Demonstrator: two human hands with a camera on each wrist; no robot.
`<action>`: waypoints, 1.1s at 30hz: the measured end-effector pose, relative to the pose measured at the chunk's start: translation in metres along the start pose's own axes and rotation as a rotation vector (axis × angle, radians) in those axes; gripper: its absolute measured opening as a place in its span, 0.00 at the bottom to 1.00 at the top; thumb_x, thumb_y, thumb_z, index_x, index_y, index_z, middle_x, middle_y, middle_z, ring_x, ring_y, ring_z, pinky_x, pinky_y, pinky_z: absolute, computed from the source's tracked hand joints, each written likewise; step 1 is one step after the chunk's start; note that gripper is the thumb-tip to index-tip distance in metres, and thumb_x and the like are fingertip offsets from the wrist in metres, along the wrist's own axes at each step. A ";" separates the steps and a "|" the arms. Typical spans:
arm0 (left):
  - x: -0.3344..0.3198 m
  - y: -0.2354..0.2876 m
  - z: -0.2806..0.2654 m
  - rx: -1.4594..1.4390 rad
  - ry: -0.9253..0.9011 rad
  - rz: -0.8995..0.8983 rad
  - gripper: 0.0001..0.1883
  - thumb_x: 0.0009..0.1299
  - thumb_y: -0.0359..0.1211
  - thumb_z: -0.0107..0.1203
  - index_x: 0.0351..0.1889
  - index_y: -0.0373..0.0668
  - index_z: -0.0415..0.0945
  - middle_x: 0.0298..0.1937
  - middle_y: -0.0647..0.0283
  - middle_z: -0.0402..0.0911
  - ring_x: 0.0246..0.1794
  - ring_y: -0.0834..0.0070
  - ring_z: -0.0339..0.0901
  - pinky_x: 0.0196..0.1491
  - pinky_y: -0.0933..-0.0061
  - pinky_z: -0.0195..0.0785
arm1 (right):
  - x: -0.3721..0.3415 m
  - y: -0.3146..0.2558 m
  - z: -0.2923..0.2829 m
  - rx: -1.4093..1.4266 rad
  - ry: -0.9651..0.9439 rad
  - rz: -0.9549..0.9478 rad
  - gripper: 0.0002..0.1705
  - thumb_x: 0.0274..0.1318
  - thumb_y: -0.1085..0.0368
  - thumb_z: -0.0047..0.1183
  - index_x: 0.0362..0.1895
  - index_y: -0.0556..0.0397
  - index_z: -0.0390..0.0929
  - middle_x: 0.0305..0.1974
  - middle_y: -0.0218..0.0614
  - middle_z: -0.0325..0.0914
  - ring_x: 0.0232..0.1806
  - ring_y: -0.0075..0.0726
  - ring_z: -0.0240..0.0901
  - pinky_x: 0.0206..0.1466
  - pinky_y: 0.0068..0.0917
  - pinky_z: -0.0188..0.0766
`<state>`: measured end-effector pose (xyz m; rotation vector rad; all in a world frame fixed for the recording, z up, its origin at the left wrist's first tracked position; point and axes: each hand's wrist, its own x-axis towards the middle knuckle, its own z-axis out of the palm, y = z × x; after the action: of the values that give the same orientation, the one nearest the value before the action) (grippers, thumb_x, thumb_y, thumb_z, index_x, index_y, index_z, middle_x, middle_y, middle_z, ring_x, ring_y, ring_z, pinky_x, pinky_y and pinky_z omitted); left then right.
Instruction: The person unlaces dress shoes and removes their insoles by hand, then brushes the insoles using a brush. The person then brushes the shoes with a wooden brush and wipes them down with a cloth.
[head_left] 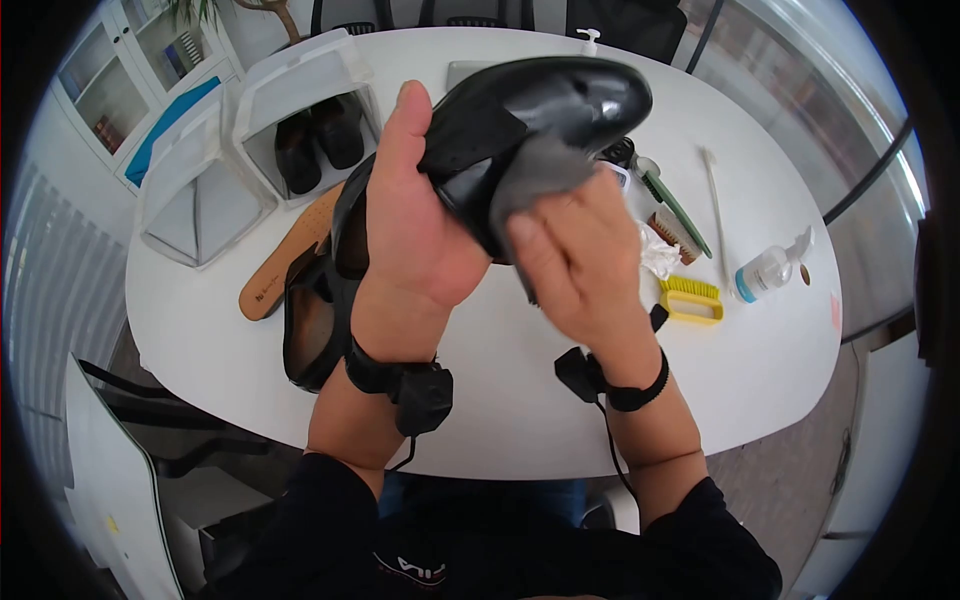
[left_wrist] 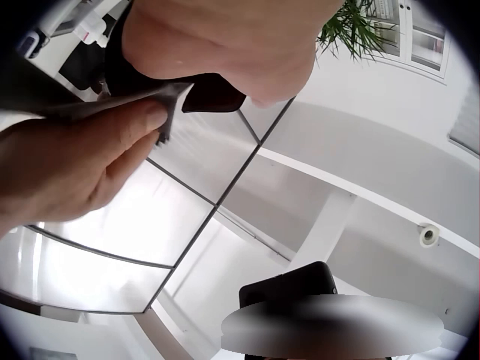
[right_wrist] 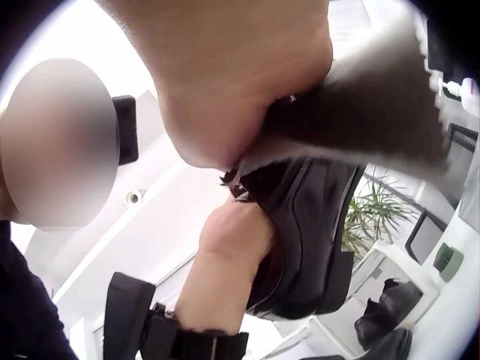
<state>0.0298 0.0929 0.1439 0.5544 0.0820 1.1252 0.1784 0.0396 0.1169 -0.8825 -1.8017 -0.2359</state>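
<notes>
A glossy black leather shoe (head_left: pixel 560 95) is held up above the table, toe toward the upper right. The left hand (head_left: pixel 415 230) grips it near the heel and opening, thumb pointing up. Pinched in the right hand (head_left: pixel 580 255), a grey cloth (head_left: pixel 545 180) lies against the shoe's side. In the right wrist view the cloth (right_wrist: pixel 375 97) hangs with a jagged edge beside the shoe (right_wrist: pixel 307 232). The left wrist view shows the right hand (left_wrist: pixel 82 161) with the cloth between thumb and fingers; part of the shoe is hidden there.
A second black shoe (head_left: pixel 310 330) and a tan insole (head_left: pixel 290 255) lie at left, near a clear box (head_left: pixel 310 75) holding dark shoes. At right are a yellow brush (head_left: pixel 692 303), a green-handled brush (head_left: pixel 680 212), a wooden brush (head_left: pixel 673 238), crumpled white tissue (head_left: pixel 660 255) and a spray bottle (head_left: pixel 768 272).
</notes>
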 end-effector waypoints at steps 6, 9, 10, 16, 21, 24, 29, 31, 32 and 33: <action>-0.003 -0.003 -0.016 -0.196 -0.082 0.023 0.40 0.81 0.62 0.39 0.69 0.34 0.73 0.68 0.50 0.78 0.68 0.55 0.76 0.73 0.55 0.66 | 0.000 -0.025 0.003 -0.113 -0.085 -0.120 0.26 0.62 0.47 0.62 0.44 0.61 0.84 0.51 0.50 0.82 0.66 0.66 0.74 0.76 0.66 0.54; -0.002 -0.004 -0.018 -0.304 -0.289 -0.046 0.44 0.79 0.65 0.40 0.72 0.33 0.70 0.72 0.48 0.76 0.70 0.51 0.74 0.77 0.53 0.62 | 0.000 -0.021 0.001 -0.142 -0.177 -0.194 0.37 0.67 0.33 0.54 0.41 0.60 0.85 0.47 0.51 0.83 0.71 0.68 0.71 0.78 0.67 0.49; -0.004 -0.008 -0.011 -0.225 -0.182 -0.012 0.42 0.80 0.64 0.39 0.70 0.33 0.72 0.69 0.49 0.79 0.67 0.54 0.77 0.74 0.55 0.66 | 0.002 -0.015 -0.005 -0.236 -0.179 -0.155 0.38 0.67 0.32 0.53 0.40 0.60 0.85 0.46 0.50 0.83 0.71 0.68 0.72 0.78 0.67 0.49; -0.005 -0.015 -0.003 -0.165 -0.096 0.070 0.40 0.82 0.64 0.39 0.69 0.35 0.74 0.66 0.54 0.82 0.64 0.60 0.79 0.71 0.59 0.69 | -0.003 -0.022 0.004 -0.102 -0.157 -0.133 0.43 0.65 0.28 0.51 0.41 0.61 0.84 0.40 0.49 0.82 0.67 0.73 0.73 0.80 0.70 0.46; -0.010 -0.019 0.003 0.045 -0.103 0.136 0.39 0.84 0.63 0.37 0.66 0.36 0.76 0.62 0.58 0.83 0.62 0.65 0.81 0.67 0.61 0.71 | 0.003 -0.011 -0.002 -0.300 -0.146 -0.146 0.43 0.65 0.28 0.51 0.43 0.62 0.86 0.55 0.52 0.82 0.73 0.72 0.67 0.79 0.68 0.47; -0.010 -0.025 -0.002 0.079 -0.076 0.215 0.35 0.85 0.61 0.41 0.63 0.37 0.78 0.59 0.60 0.85 0.57 0.67 0.82 0.64 0.64 0.74 | 0.000 -0.021 -0.001 -0.258 -0.115 -0.082 0.42 0.66 0.31 0.52 0.48 0.63 0.85 0.60 0.58 0.79 0.74 0.73 0.65 0.79 0.67 0.46; -0.013 -0.009 -0.015 0.307 -0.061 0.417 0.33 0.85 0.58 0.42 0.61 0.35 0.78 0.57 0.60 0.85 0.54 0.69 0.83 0.62 0.65 0.75 | -0.004 -0.023 -0.001 -0.081 -0.199 -0.124 0.40 0.68 0.33 0.52 0.52 0.62 0.84 0.59 0.60 0.79 0.73 0.74 0.66 0.79 0.67 0.47; -0.015 -0.007 -0.012 0.267 -0.088 0.360 0.33 0.86 0.57 0.41 0.61 0.34 0.78 0.57 0.59 0.85 0.54 0.69 0.83 0.62 0.65 0.75 | 0.001 -0.013 -0.004 -0.299 -0.116 -0.180 0.39 0.68 0.33 0.52 0.52 0.60 0.85 0.59 0.59 0.79 0.73 0.73 0.66 0.78 0.68 0.50; -0.019 -0.007 0.003 0.184 -0.075 0.335 0.34 0.86 0.58 0.39 0.61 0.33 0.77 0.57 0.59 0.85 0.55 0.69 0.83 0.62 0.65 0.75 | -0.001 -0.007 0.000 -0.313 -0.079 -0.152 0.39 0.67 0.32 0.53 0.53 0.58 0.85 0.60 0.56 0.79 0.74 0.71 0.66 0.78 0.67 0.50; -0.021 -0.008 0.011 0.102 -0.063 0.313 0.35 0.87 0.58 0.38 0.61 0.33 0.77 0.57 0.59 0.85 0.55 0.68 0.83 0.62 0.65 0.75 | -0.004 -0.010 0.000 -0.318 -0.080 -0.150 0.39 0.67 0.32 0.53 0.53 0.58 0.85 0.60 0.56 0.79 0.74 0.71 0.66 0.78 0.67 0.50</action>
<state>0.0313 0.0680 0.1456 0.7102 -0.0025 1.4123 0.1726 0.0310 0.1160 -0.9890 -1.9390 -0.6036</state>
